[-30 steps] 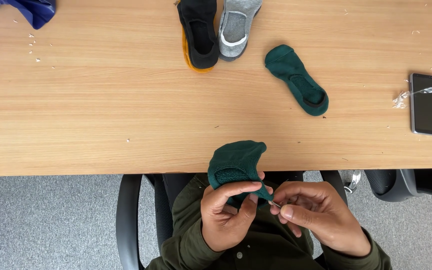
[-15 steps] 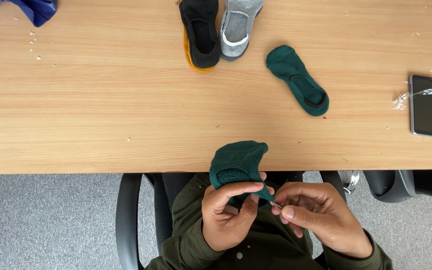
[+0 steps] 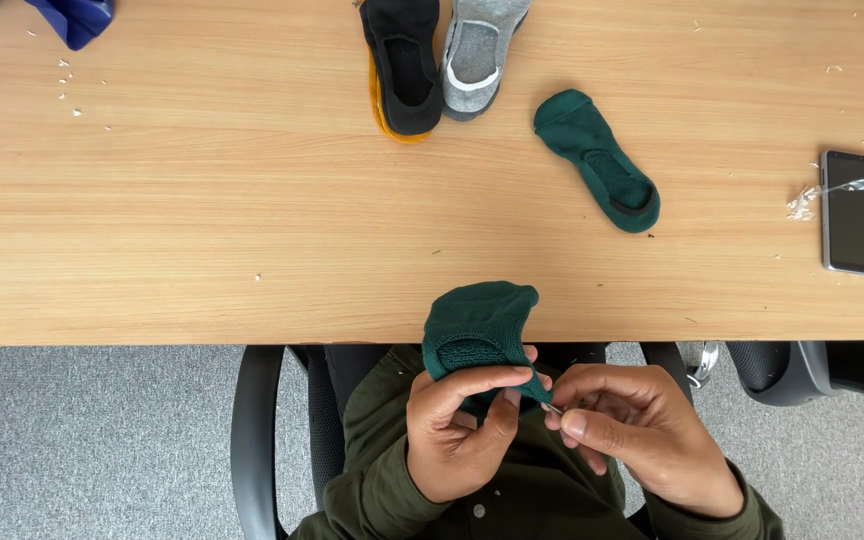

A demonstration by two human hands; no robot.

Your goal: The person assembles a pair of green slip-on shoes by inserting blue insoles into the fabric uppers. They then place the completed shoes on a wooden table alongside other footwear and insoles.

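Observation:
My left hand [image 3: 462, 430] grips a dark green low-cut sock [image 3: 477, 325] by its heel end, held upright over the near table edge. My right hand [image 3: 632, 435] pinches a small thin object, maybe a needle or pin, against the sock's lower edge, fingertips touching my left thumb. A matching green sock [image 3: 597, 160] lies flat on the wooden table [image 3: 202, 220], to the upper right of my hands.
A black sock over a yellow one [image 3: 402, 65] and a grey sock [image 3: 477, 50] lie at the table's far edge. A dark phone [image 3: 850, 212] rests at the right beside a plastic scrap. Blue fabric [image 3: 72, 15] sits far left. Chair armrests flank my lap.

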